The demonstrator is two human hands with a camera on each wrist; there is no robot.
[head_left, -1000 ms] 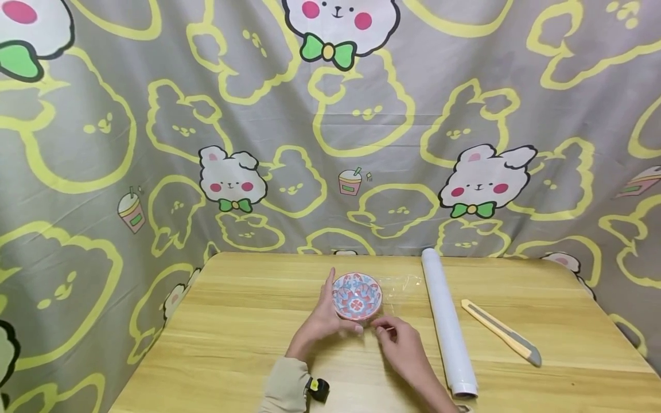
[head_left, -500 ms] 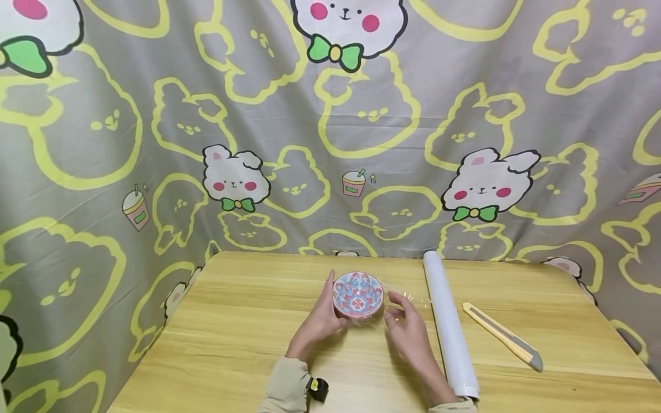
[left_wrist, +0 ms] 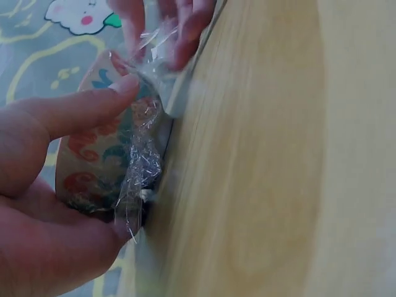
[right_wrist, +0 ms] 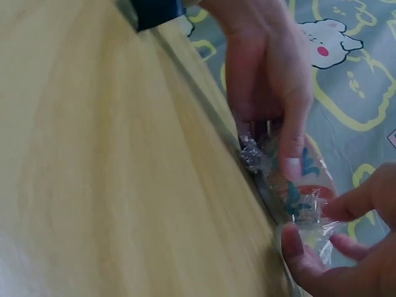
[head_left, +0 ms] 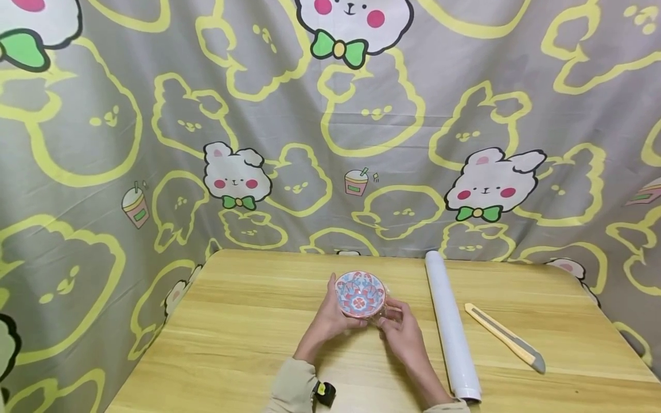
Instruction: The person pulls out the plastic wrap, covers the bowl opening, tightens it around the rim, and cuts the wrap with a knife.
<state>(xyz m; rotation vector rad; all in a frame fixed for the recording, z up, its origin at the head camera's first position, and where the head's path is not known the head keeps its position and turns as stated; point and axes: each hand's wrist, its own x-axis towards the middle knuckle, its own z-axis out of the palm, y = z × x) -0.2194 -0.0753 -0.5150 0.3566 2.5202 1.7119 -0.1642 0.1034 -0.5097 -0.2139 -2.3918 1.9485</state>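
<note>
A small bowl (head_left: 360, 294) with a red, blue and white flower pattern is near the middle of the table in the head view. My left hand (head_left: 330, 312) grips its left side, with the thumb along the near wall. Clear cling film (left_wrist: 145, 158) covers the outside of the bowl and bunches in crinkles near its base in the left wrist view. At the bowl's right side, my right hand (head_left: 404, 332) pinches the loose film between thumb and fingers, as the right wrist view also shows. The bowl's underside is mostly hidden.
A long white roll of cling film (head_left: 451, 327) lies to the right of my right hand. Farther right is a yellow and grey utility knife (head_left: 505, 337). The wooden table (head_left: 232, 321) ends at a grey cartoon-print curtain (head_left: 289, 115) at the back.
My right hand moved from the bowl's near edge out to the right, then back in to its right side. Film spread out on the right is now gathered against the bowl.
</note>
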